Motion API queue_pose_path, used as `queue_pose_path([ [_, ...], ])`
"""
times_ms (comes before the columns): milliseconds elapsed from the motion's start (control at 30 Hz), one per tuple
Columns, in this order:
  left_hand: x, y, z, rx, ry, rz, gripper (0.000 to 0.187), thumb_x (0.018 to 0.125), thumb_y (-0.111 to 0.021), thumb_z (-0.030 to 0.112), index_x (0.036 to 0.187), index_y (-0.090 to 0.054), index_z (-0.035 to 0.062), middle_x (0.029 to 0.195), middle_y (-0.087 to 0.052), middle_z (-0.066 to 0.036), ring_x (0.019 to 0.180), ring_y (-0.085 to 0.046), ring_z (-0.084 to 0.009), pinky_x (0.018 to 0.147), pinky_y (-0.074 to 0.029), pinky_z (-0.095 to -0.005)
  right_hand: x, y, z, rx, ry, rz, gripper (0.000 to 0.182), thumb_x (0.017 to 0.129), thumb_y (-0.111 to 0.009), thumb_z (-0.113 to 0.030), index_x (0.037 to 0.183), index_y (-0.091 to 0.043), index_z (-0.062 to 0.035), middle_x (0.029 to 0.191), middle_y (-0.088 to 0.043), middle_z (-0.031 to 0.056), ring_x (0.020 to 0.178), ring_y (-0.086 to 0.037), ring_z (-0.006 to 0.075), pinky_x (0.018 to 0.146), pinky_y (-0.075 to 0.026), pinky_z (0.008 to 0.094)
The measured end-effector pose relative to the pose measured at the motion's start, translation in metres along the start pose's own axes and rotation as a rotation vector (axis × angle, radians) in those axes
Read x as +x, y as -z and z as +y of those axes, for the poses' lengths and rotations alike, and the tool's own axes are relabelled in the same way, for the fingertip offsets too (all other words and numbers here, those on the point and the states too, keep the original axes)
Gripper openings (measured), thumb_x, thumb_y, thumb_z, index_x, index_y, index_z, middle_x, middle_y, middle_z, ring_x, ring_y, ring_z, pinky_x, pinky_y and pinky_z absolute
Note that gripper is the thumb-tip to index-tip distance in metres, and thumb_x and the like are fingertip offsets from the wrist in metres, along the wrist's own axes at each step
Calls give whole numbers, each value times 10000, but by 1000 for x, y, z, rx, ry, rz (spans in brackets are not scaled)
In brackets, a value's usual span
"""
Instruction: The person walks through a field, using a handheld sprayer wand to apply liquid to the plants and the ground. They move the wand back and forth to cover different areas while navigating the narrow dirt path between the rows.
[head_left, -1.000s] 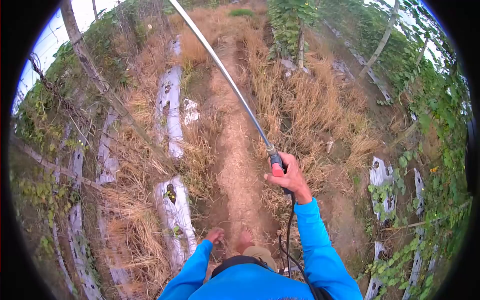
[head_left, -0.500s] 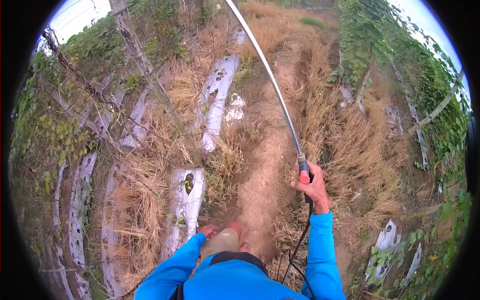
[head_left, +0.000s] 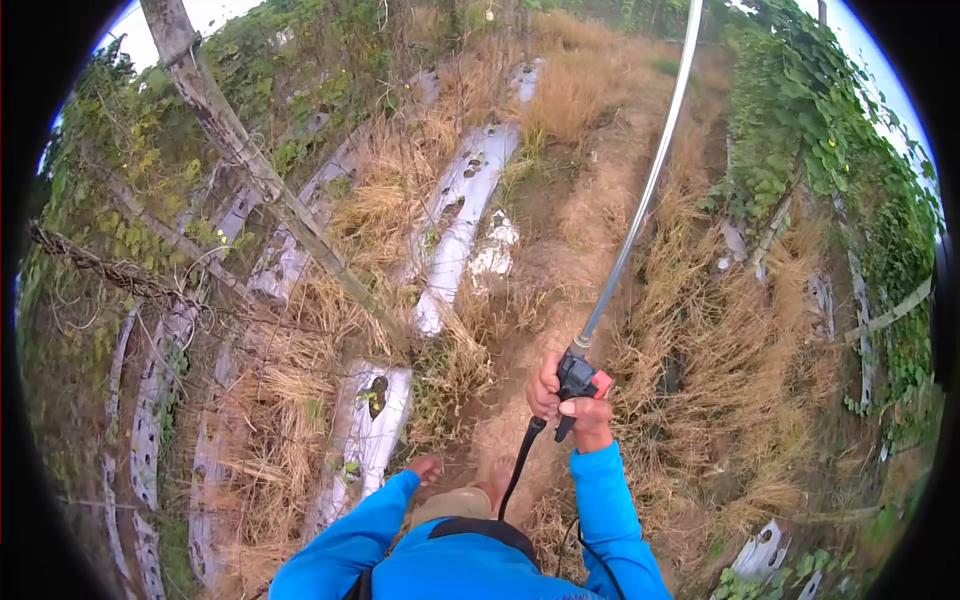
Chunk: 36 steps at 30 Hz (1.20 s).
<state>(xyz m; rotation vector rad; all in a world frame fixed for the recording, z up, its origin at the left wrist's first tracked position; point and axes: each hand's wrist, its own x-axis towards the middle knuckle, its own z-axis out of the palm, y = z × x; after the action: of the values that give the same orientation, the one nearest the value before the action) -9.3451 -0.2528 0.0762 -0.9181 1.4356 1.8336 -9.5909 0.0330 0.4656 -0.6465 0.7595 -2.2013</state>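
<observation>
A weathered wooden post (head_left: 268, 182) leans across the left of the view; to its right, two pale plastic strips, a near one (head_left: 383, 430) and a far one (head_left: 465, 230), lie on the ground near the left edge of the dirt path (head_left: 575, 265); by the near strip the left hand (head_left: 427, 468) hangs low beside the leg, holding nothing that shows, its fingers too small to read as spread or curled; a white scrap (head_left: 495, 243) lies near the far strip; in front of the body a black hose (head_left: 518, 470) runs up to the dark handle (head_left: 574, 376), and good handling would likely mean leaving it enough slack to clear the legs; the right hand (head_left: 591, 416) is wrapped firmly round that handle, thumb across it, forearm reaching forward from the lower right, a red part (head_left: 601, 383) just above the thumb; the metal wand (head_left: 640, 215) slants up and right out of view, probably best carried high, clear of the dry grass (head_left: 720, 360) along the path's right edge and the leafy vines (head_left: 780, 130) beyond.
</observation>
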Motion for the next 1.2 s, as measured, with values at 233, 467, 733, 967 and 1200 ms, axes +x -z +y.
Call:
queue_pose_path([
  [233,40,-32,99,2,108,100,285,902,-560,356,1007,-610,96,697,-564,0,514,-494,-103,392,-297,-254,84,46,-33,241,-24,-80,337,631,-671,-203,812,-413,-86,624,-384,22,524,-373,131,459,-342,283],
  [467,52,-8,142,-60,228,97,386,838,-559,479,993,-618,130,752,-594,3,595,-533,-123,474,-351,-263,131,84,-52,356,-112,-28,347,617,-676,-212,800,-412,-82,614,-397,25,503,-373,121,430,-327,279],
  [733,115,-32,190,-220,302,34,219,867,-552,322,698,-464,215,581,-427,60,453,-342,-63,376,-211,-248,187,130,-123,-97,-139,175,361,615,-717,-190,813,-437,-79,653,-444,11,559,-429,100,502,-362,251],
  [967,244,-100,308,-147,221,83,231,887,-571,337,842,-555,111,646,-507,2,477,-394,-93,395,-284,-275,281,236,-234,-1029,153,263,306,644,-768,-170,773,-509,-69,664,-462,-33,593,-426,79,550,-353,258],
  [1200,285,-137,490,-55,2,111,224,867,-582,310,755,-503,133,641,-538,-19,440,-405,-82,361,-283,-252,378,299,-315,-682,-42,-6,276,614,-732,-122,747,-495,-76,658,-480,-30,591,-450,77,534,-362,269],
])
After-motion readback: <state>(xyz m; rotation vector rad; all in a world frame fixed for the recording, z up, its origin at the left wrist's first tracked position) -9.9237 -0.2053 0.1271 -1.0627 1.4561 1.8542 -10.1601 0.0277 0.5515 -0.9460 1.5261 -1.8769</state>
